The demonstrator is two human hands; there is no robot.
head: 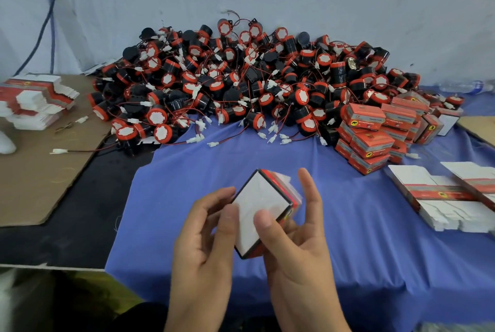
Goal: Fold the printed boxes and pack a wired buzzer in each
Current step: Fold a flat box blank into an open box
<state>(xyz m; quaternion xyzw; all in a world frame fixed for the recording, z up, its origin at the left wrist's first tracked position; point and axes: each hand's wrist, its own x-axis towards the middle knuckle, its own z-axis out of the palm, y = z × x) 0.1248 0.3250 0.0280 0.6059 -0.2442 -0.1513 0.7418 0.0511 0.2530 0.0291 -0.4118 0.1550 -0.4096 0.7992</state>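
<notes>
One printed box held above the blue cloth, lower centre of the frame

Its white face is turned up; its far red end is blurred and its inside cannot be seen. The left hand pinches the box's left edge between thumb and curled fingers. The right hand presses its thumb on the white face, forefinger raised clear, other fingers hidden behind. Upper centre lies the buzzer heap, with packed boxes at its right; flat blanks are cut off by the right edge

Folded red box, white face up, tilted; black-and-red wired buzzers heaped behind.
</notes>
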